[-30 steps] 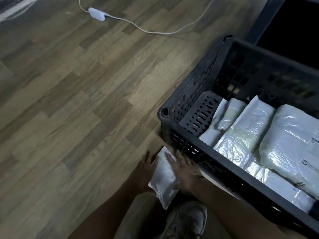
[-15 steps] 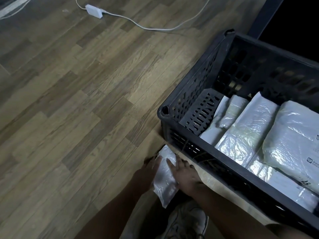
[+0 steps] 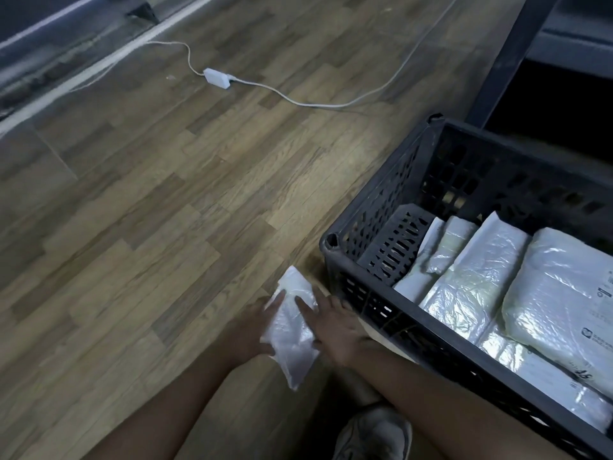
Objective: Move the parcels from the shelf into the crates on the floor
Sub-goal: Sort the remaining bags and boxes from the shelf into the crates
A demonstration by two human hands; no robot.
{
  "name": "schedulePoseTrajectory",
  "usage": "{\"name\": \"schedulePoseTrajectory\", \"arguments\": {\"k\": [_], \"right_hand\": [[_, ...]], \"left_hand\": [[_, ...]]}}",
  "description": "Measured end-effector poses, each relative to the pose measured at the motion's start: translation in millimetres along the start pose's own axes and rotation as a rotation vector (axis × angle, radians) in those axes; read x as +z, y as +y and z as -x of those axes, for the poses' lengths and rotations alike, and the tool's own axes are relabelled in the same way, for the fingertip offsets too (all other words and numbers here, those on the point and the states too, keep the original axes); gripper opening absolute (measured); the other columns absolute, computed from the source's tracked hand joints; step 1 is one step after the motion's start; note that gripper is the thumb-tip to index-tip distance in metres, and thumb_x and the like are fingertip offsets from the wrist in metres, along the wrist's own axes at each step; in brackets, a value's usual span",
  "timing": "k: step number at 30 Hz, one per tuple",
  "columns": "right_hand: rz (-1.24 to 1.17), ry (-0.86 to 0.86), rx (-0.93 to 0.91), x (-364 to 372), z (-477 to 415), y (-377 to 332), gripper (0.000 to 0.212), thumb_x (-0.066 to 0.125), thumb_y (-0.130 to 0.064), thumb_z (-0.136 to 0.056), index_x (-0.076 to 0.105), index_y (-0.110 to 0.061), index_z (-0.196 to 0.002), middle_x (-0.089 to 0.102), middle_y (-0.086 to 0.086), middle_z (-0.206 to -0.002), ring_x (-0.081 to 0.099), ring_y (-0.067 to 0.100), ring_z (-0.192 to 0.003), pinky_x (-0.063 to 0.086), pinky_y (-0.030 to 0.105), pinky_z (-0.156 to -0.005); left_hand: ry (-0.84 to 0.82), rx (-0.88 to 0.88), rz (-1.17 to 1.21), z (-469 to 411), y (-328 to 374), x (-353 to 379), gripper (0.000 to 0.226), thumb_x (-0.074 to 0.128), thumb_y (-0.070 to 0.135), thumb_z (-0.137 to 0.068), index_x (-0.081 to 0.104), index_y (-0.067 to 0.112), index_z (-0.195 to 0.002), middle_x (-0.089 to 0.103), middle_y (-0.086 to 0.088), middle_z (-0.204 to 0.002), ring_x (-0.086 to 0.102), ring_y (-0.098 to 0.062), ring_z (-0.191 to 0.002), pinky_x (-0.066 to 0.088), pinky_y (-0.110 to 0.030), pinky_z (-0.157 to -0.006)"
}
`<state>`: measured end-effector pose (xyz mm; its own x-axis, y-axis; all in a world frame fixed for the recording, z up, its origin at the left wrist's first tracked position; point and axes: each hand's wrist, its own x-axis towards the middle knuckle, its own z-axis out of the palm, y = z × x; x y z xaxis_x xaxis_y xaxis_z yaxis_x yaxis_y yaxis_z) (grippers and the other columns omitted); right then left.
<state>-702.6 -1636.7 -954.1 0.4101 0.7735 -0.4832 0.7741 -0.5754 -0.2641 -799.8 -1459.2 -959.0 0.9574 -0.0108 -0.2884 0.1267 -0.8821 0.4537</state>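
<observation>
A small white plastic parcel (image 3: 292, 340) sits low by the floor, just left of the black crate (image 3: 374, 327). My left hand (image 3: 248, 330) holds its left edge, with a finger on top and the thumb at the lower side. My right hand (image 3: 335, 330) holds the right edge, index finger lying along the top and thumb against the side. The crate holds several white and clear-wrapped parcels (image 3: 477, 277) lying side by side. Its left end shows bare lattice floor (image 3: 398, 247).
Wood-pattern floor (image 3: 166, 244) stretches to the left and ahead. A white power adapter (image 3: 216, 77) with its cable lies further ahead. A dark shelf post (image 3: 510, 58) stands behind the crate. My shoe (image 3: 374, 433) is at the bottom edge.
Both hands have closed in on the small parcel, with fingers now over its top. The view has tilted up, showing more floor ahead.
</observation>
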Motion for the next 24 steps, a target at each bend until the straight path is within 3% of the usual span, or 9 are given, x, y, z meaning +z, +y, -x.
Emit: {"name": "schedulePoseTrajectory", "arguments": {"k": [3,6,11,13,16,18,20,24], "right_hand": [[-0.016,0.072,-0.019,-36.8,2.8,-15.6,0.083,0.055,-0.035,-0.092,-0.004,-0.026,-0.15,-0.008,0.018,-0.157,0.018,0.042,-0.138,0.022,0.047,-0.11],[-0.068,0.142,-0.041,-81.5,15.0,-33.7,0.079,0.055,-0.038,-0.091,0.005,-0.024,-0.151,-0.003,0.017,-0.157,0.025,0.042,-0.133,0.024,0.047,-0.108],[-0.106,0.362,-0.061,-151.8,48.9,-57.6,0.072,0.051,-0.044,-0.092,0.013,-0.024,-0.15,0.007,0.012,-0.158,0.035,0.038,-0.127,0.027,0.045,-0.103],[-0.095,0.449,-0.053,-177.2,65.5,-52.5,0.071,0.05,-0.046,-0.092,0.015,-0.024,-0.15,0.011,0.007,-0.158,0.035,0.035,-0.125,0.027,0.042,-0.102],[-0.082,0.546,0.001,-208.2,95.6,-27.2,0.068,0.049,-0.047,-0.092,0.02,-0.024,-0.149,0.015,0.003,-0.156,0.032,0.031,-0.129,0.023,0.039,-0.105],[-0.064,0.594,0.064,-222.2,118.8,-4.0,0.065,0.05,-0.047,-0.091,0.026,-0.023,-0.147,0.017,0.003,-0.155,0.031,0.03,-0.13,0.023,0.038,-0.107],[-0.052,0.629,0.13,-231.4,143.7,20.9,0.063,0.05,-0.048,-0.091,0.03,-0.024,-0.145,0.019,0.004,-0.154,0.032,0.03,-0.13,0.023,0.039,-0.107],[-0.068,0.699,0.289,-239.5,196.4,70.0,0.06,0.051,-0.05,-0.09,0.037,-0.023,-0.141,0.022,0.005,-0.153,0.036,0.031,-0.128,0.027,0.038,-0.105]], "left_hand": [[-0.011,-0.003,-0.026,5.2,-3.7,-37.8,0.108,0.057,0.071,-0.063,-0.025,0.057,-0.133,0.032,-0.019,-0.147,0.04,-0.033,-0.132,0.033,-0.032,-0.106],[0.022,-0.028,-0.041,14.6,5.1,-84.5,0.102,0.049,0.07,-0.058,-0.026,0.063,-0.126,0.032,-0.012,-0.149,0.039,-0.024,-0.133,0.035,-0.022,-0.105],[0.153,0.0,-0.013,31.2,35.0,-157.5,0.105,0.056,0.065,-0.062,-0.003,0.036,-0.144,0.04,-0.006,-0.138,0.039,-0.01,-0.123,0.017,0.005,-0.096],[0.173,-0.024,-0.002,29.5,57.5,-181.4,0.115,0.053,0.066,-0.055,-0.007,0.022,-0.142,0.039,0.0,-0.13,0.036,-0.006,-0.119,0.017,0.007,-0.092],[0.179,0.004,-0.008,10.9,96.9,-203.4,0.112,0.059,0.065,-0.053,-0.004,0.037,-0.142,0.036,0.005,-0.129,0.035,-0.005,-0.122,0.02,0.001,-0.095],[0.168,0.045,-0.021,-6.9,126.4,-211.1,0.108,0.072,0.051,-0.061,0.002,0.044,-0.143,0.032,0.012,-0.129,0.035,-0.004,-0.124,0.025,-0.008,-0.097],[0.165,0.099,-0.008,-27.8,158.7,-215.6,0.106,0.079,0.032,-0.07,0.007,0.041,-0.147,0.029,0.016,-0.127,0.035,-0.002,-0.121,0.026,-0.004,-0.091],[0.126,0.231,0.025,-70.9,232.8,-211.9,0.108,0.08,0.024,-0.072,0.005,0.032,-0.15,0.028,0.009,-0.128,0.033,-0.004,-0.119,0.023,0.004,-0.082]]}}
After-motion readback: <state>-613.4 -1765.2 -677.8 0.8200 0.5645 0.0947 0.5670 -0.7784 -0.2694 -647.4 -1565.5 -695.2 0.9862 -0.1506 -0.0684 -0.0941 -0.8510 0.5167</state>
